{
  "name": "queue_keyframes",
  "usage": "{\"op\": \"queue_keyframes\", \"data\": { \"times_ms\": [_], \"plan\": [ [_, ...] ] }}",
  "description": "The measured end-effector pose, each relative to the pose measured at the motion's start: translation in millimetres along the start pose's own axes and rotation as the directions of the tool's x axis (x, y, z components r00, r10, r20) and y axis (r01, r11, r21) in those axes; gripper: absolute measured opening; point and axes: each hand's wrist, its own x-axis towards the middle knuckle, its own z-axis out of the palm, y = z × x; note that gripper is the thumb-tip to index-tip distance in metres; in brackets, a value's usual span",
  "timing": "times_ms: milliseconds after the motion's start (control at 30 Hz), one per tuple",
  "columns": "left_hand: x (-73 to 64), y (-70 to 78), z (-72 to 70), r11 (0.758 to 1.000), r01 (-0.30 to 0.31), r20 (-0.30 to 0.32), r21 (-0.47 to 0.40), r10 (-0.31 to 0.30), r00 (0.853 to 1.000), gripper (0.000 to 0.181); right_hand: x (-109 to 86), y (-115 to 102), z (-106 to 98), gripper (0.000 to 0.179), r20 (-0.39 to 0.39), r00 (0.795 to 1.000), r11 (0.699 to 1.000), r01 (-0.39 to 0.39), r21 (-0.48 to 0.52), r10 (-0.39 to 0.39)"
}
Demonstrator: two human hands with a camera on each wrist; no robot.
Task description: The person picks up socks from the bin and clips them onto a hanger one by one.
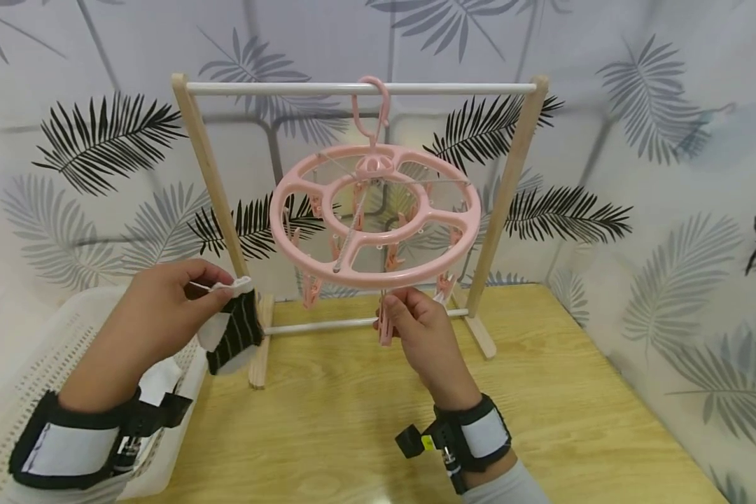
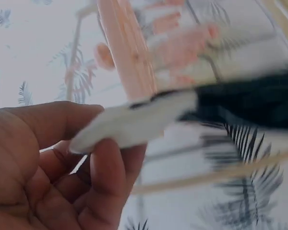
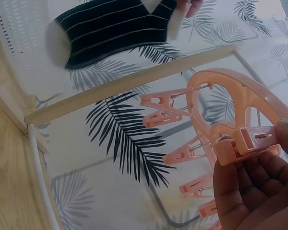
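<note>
My left hand [image 1: 170,301] pinches the white cuff of a black sock with thin pale stripes [image 1: 236,325], which hangs below the fingers left of the drying rack. In the left wrist view the sock [image 2: 134,122] is blurred, its cuff between thumb and fingers. A pink clothespin [image 1: 386,327] on the round pink hanger [image 1: 378,276] is pinched by my right hand [image 1: 422,336], under the front rim. The right wrist view shows that clothespin [image 3: 257,140] between thumb and fingers, with the sock [image 3: 115,31] apart from it at the upper left.
The hanger hooks over the white bar [image 1: 277,89] of a wooden-legged stand [image 1: 510,189]. Several other pink clothespins [image 1: 311,290] dangle from it. A white perforated basket [image 1: 192,392] with white cloth inside stands at the left on the wood-grain table [image 1: 302,434]. Leaf-patterned fabric covers the background.
</note>
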Motion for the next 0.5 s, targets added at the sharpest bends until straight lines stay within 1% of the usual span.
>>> {"op": "queue_keyframes", "data": {
  "times_ms": [133,233,300,433,500],
  "plan": [
    [-8.3,12.9,22.3,0.995,-0.019,0.015,-0.099,0.021,1.000,0.018,-0.2,0,-2,0.037,0.002,1.000,1.000,0.003,-0.001,-0.003],
    [-14.2,20.4,44.4,0.989,-0.022,0.034,-0.146,0.027,0.999,0.015,-0.6,0,-3,0.037,0.005,1.000,1.000,0.013,0.000,-0.013],
    [-17.9,24.9,59.7,0.982,-0.033,0.043,-0.187,0.042,0.998,0.014,-1.0,0,-4,0.037,0.009,1.000,1.000,0.020,0.001,-0.020],
    [-24.4,34.8,87.3,0.973,-0.048,0.024,-0.227,0.055,0.998,0.012,-1.8,0,-3,0.038,0.005,1.000,1.000,0.014,0.020,-0.014],
    [-26.1,40.4,98.1,0.971,-0.040,0.016,-0.234,0.045,0.999,0.012,-1.9,0,-2,0.039,0.000,1.000,0.999,0.014,0.034,-0.014]
  ]
}}
